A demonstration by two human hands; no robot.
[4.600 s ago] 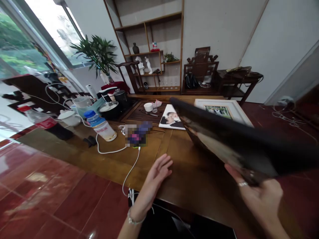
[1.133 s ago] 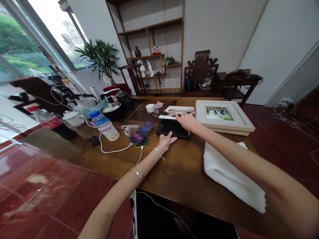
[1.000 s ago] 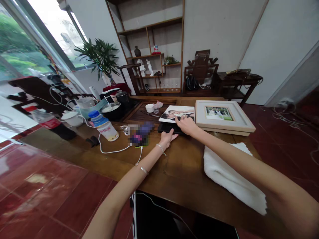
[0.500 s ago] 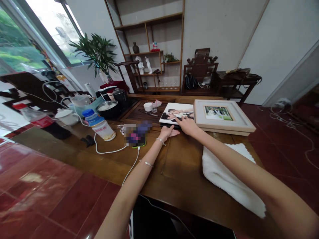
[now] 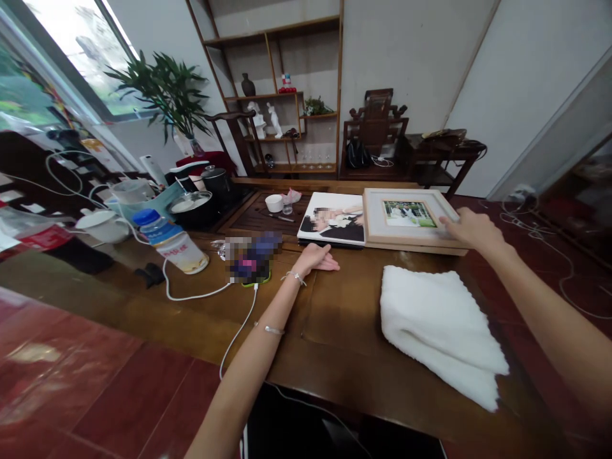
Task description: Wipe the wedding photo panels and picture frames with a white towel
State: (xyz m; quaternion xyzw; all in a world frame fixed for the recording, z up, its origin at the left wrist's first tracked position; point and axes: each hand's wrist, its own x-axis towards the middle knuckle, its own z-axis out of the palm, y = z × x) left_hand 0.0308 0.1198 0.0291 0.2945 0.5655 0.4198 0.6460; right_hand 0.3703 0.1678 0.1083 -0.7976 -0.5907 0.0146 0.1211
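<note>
My left hand (image 5: 317, 258) rests by the near edge of a white photo book (image 5: 355, 236) with a couple's picture on its cover. Its fingers are stretched out and it holds nothing. At the right side of a pale wooden picture frame (image 5: 370, 220), my right hand (image 5: 473, 227) grips the edge, with the thumb over the front. The frame lies flat, face up, on another pale wooden layer, directly right of the book. A wedding photo (image 5: 410, 214) shows inside its white mat. A folded white towel (image 5: 435, 325) lies on the table nearer to me.
Left of my hands, a phone (image 5: 255, 258), partly pixelated, has a white cable plugged in. Beyond it stand a blue-capped bottle (image 5: 174, 242), a cola bottle (image 5: 62, 245), a white lidded cup (image 5: 102, 226) and a dark pan (image 5: 191, 207). A small white cup (image 5: 274, 203) sits on the tea tray.
My right hand has left the photo book's cover and moved right to the frame's right edge. My left hand stays near the book's front edge. The view has shifted slightly.
</note>
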